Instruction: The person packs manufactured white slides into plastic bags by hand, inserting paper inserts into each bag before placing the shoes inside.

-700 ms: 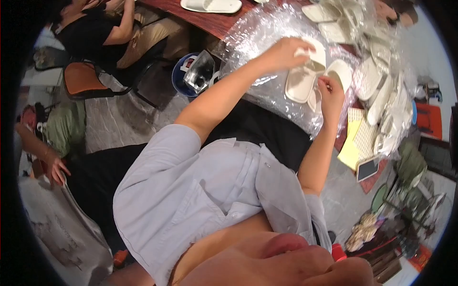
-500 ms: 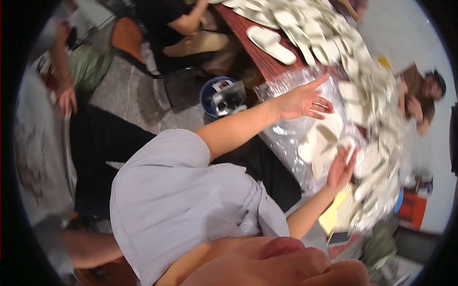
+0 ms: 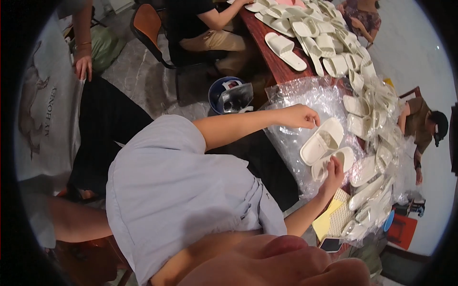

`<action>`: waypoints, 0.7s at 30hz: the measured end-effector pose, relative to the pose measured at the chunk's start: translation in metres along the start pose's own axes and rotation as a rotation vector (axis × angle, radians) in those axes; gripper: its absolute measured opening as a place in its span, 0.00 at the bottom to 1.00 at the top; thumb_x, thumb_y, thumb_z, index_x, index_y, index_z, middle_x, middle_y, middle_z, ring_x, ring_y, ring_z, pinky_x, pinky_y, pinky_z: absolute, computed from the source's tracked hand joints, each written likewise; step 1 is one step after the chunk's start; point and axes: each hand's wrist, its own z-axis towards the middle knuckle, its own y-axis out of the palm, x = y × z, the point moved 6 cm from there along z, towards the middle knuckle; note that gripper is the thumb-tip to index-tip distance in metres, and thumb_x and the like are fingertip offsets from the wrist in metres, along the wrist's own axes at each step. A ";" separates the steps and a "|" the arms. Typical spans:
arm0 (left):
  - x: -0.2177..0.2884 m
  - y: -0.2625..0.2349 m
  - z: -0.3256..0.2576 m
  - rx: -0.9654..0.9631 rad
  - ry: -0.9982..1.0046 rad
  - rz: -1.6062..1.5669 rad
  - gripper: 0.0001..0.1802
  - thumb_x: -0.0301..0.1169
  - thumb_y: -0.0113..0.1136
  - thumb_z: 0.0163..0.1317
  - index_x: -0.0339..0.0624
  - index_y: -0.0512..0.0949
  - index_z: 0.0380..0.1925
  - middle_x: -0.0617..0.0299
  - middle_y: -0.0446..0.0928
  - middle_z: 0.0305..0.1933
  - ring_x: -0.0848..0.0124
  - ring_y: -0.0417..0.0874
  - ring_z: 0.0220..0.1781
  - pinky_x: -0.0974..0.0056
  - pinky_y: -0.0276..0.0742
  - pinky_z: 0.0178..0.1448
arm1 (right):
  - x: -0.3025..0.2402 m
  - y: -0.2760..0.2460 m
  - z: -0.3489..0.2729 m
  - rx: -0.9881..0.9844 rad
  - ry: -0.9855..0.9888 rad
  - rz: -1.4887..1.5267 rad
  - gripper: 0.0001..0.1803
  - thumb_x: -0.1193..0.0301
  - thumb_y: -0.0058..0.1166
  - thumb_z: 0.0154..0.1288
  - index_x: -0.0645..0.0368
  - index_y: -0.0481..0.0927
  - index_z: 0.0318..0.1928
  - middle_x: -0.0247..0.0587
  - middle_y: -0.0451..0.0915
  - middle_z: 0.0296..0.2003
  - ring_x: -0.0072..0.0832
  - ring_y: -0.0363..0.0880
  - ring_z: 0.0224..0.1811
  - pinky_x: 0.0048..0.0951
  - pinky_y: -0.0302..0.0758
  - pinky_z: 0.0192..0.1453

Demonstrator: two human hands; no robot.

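Observation:
Two white slippers lie side by side on crumpled clear plastic wrap (image 3: 296, 95) at the edge of a red-brown table (image 3: 273, 66). My left hand (image 3: 300, 116) reaches across with its fingers pinched together at the end of the upper slipper (image 3: 322, 140), on the plastic there. My right hand (image 3: 332, 172) comes up from below, its fingers on the edge of the lower slipper (image 3: 344, 156). My grey-blue shirt and both bare forearms fill the middle of the view.
Many more white slippers (image 3: 329, 47) cover the table. A blue bin (image 3: 224, 95) stands on the floor by an orange chair (image 3: 145, 19). Other people sit around. A phone (image 3: 330, 244) and yellow paper (image 3: 324, 221) lie near my right elbow.
The view has swung round. My left hand, spread open over the plastic before, now has its fingers closed at the upper slipper. My right hand stays at the lower slipper.

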 end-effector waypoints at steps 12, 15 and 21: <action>-0.020 0.064 -0.009 -0.163 0.260 0.868 0.12 0.37 0.65 0.55 0.46 0.80 0.38 0.55 0.79 0.36 0.56 0.81 0.43 0.51 0.77 0.43 | -0.004 0.055 0.038 0.035 -0.359 -1.227 0.19 0.58 0.59 0.62 0.50 0.81 0.52 0.65 0.75 0.42 0.59 0.71 0.48 0.52 0.67 0.55; -0.021 0.076 -0.002 -0.204 0.252 0.911 0.13 0.38 0.64 0.56 0.46 0.79 0.38 0.55 0.80 0.35 0.54 0.81 0.42 0.51 0.78 0.43 | -0.002 0.037 0.045 0.080 -0.420 -1.086 0.16 0.64 0.54 0.65 0.69 0.78 0.37 0.63 0.77 0.33 0.57 0.73 0.40 0.51 0.68 0.47; -0.003 0.089 0.020 -0.309 0.090 0.896 0.12 0.37 0.57 0.59 0.43 0.79 0.38 0.54 0.81 0.29 0.53 0.81 0.37 0.53 0.77 0.42 | -0.042 0.005 0.032 0.291 -0.284 -0.862 0.16 0.66 0.53 0.66 0.71 0.77 0.33 0.59 0.78 0.32 0.53 0.75 0.37 0.46 0.70 0.42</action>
